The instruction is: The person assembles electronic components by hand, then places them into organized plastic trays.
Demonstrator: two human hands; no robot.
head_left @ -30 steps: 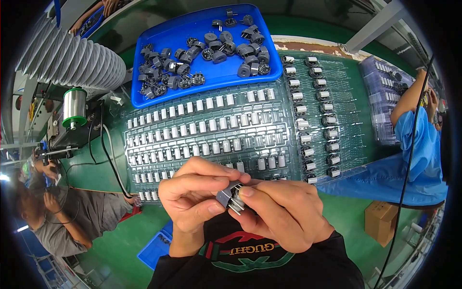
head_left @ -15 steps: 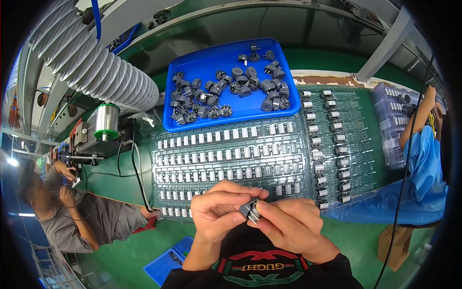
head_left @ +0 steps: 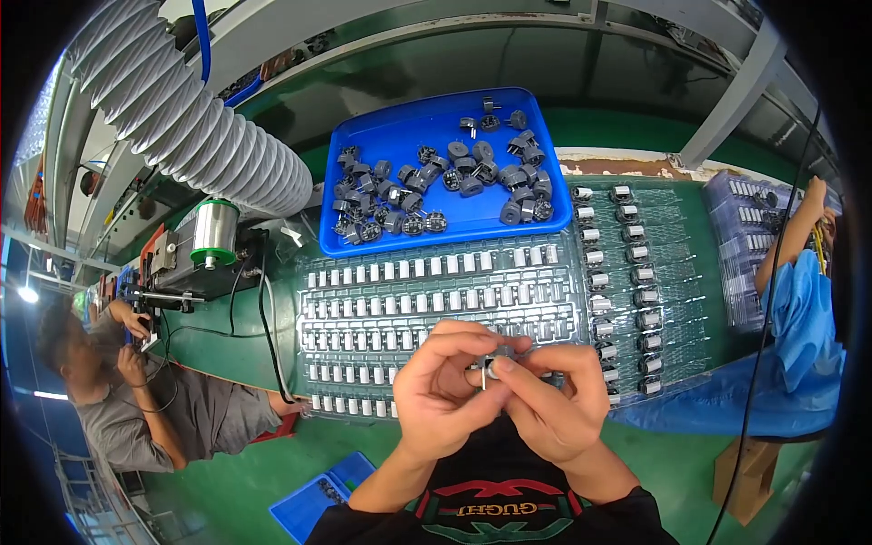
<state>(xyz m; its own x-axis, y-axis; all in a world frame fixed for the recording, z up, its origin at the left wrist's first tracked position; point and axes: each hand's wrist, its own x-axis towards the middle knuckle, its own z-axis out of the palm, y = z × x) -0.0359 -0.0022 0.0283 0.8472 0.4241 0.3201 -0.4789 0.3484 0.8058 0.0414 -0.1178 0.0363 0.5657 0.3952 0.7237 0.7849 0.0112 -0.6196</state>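
Close to my chest, both hands meet around a small dark grey plug part with metal pins, mostly covered by fingers. My left hand has its thumb and fingertips closed on one side of it. My right hand pinches the other side between thumb and fingers. Just beyond the hands lies a clear plastic tray with rows of small white-and-dark parts. Behind that, a blue bin holds many loose dark grey round plug parts with metal pins.
Another clear tray with two columns of white-and-dark parts with thin wires stands right. A solder spool and grey duct are left. One person sits left; another person's blue sleeve shows right. A blue container sits low.
Both hands have shifted slightly and turned the plug part, so its pins show less now. The whole view has moved a little, with the bin appearing lower and farther right.
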